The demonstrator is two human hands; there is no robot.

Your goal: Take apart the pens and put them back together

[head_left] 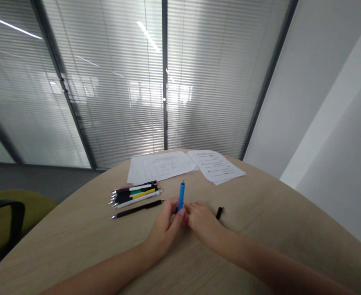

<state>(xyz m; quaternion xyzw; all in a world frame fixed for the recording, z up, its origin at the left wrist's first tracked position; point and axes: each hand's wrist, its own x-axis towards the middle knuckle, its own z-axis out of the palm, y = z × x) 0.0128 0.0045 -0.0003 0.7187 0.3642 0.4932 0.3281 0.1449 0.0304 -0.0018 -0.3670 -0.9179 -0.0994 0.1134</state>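
A blue pen (181, 196) stands upright between my left hand (165, 231) and my right hand (202, 221). Its lower end is hidden by my fingers, which meet around it. To the left lies a black pen (137, 209), beyond which sits a bundle of several pens (135, 195) in black, white, yellow and green. A small black pen cap (219, 212) lies just beyond my right hand. Two sets of printed papers (162, 167) (215, 166) lie at the table's far side.
The pale wood-grain table (269, 241) has a curved edge. An olive chair (8, 217) with a black armrest stands at the left. Behind the table is a glass partition with blinds (106, 86), and a white wall (328, 102) stands at the right.
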